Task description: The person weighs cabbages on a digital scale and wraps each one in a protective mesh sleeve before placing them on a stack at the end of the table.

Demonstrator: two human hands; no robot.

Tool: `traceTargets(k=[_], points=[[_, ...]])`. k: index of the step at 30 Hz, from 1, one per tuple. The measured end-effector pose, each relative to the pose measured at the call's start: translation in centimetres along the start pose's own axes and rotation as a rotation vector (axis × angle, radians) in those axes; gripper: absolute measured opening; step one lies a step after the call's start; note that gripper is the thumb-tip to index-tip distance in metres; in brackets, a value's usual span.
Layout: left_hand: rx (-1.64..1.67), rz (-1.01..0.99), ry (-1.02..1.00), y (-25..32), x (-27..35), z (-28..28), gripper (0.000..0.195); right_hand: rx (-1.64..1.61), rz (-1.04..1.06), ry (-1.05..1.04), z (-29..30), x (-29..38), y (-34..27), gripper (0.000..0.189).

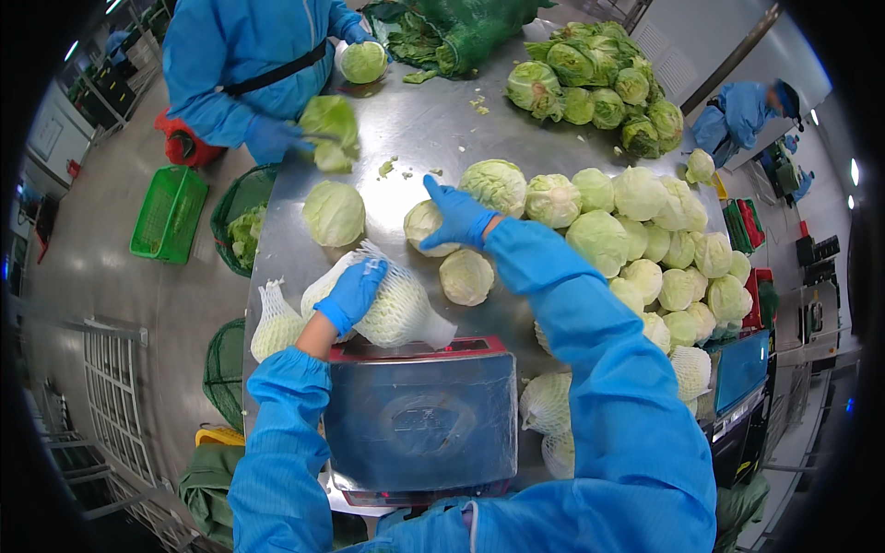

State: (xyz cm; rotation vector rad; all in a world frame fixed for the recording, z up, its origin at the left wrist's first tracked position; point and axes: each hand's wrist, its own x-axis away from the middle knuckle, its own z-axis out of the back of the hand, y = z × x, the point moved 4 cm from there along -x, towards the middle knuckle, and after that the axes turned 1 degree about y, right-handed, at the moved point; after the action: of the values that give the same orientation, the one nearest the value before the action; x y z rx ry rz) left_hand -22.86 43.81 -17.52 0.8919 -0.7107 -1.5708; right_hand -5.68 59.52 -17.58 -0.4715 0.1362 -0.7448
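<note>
My left hand [351, 294], in a blue glove, grips the gathered end of a white foam net that covers a cabbage [390, 311]. More netted cabbages are beside it, one at the far left [275, 321]. My right hand [456, 216], also gloved, has thumb and fingers spread around a bare pale cabbage [423, 225] on the steel table [415, 131], touching it at its right side. A smaller bare cabbage [467, 277] lies just below it, and a larger one [334, 213] stands to the left.
A weighing scale [422, 422] with a covered blue plate stands before me. Bare cabbages [598, 242] are piled at the right, leafier ones [608, 90] at the back. Across the table a co-worker in blue [235, 62] holds a cabbage [363, 62]. Green mesh baskets [225, 373] stand along the left edge.
</note>
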Motion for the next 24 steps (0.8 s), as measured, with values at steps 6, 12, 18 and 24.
traceTargets(k=[6,12,18,24], points=[[-0.238,0.007,-0.386,-1.2,-2.3,-4.7,0.034,-0.006,-0.221,-0.040,-3.0,-0.6,-0.2,0.121],[-0.050,0.355,-0.246,-2.4,-1.7,-3.8,0.035,-0.328,-0.175,0.240,0.4,0.9,-1.8,0.105],[0.369,0.255,0.281,5.0,8.5,3.7,0.047,-0.950,0.045,0.105,3.3,14.9,-12.0,0.105],[0.237,0.413,0.877,5.8,34.4,11.7,0.040,-0.852,0.038,-0.055,-3.5,22.9,-20.3,0.106]])
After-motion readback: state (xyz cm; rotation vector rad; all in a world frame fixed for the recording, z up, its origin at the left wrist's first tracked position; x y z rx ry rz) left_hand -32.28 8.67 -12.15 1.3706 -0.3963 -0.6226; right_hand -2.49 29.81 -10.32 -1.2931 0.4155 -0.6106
